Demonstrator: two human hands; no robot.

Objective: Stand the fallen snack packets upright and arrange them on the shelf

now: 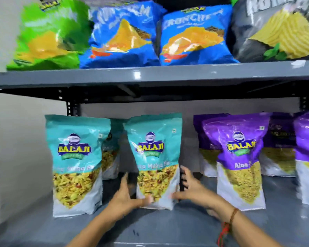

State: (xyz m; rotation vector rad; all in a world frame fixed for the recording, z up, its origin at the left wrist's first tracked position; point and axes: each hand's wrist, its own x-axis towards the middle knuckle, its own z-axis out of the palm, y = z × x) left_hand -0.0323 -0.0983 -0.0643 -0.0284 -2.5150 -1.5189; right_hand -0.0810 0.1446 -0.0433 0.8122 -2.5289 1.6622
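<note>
A teal snack packet (pixel 154 157) stands upright in the middle of the lower shelf (pixel 159 227), leaning slightly left. My left hand (pixel 125 196) cups its lower left edge, thumb on the front. My right hand (pixel 191 189) is at its lower right edge with fingers spread and the thumb touching the front. A second teal packet (pixel 75 163) stands upright to the left, with a third teal packet (pixel 111 150) partly hidden behind it. Purple packets (pixel 239 157) stand upright on the right.
The upper shelf (pixel 150 75) carries a green bag (pixel 50 34), two blue chip bags (pixel 123 32) and a grey bag (pixel 278 29). A black upright post (pixel 72 108) stands at the back left. A wall (pixel 16 148) closes the left side.
</note>
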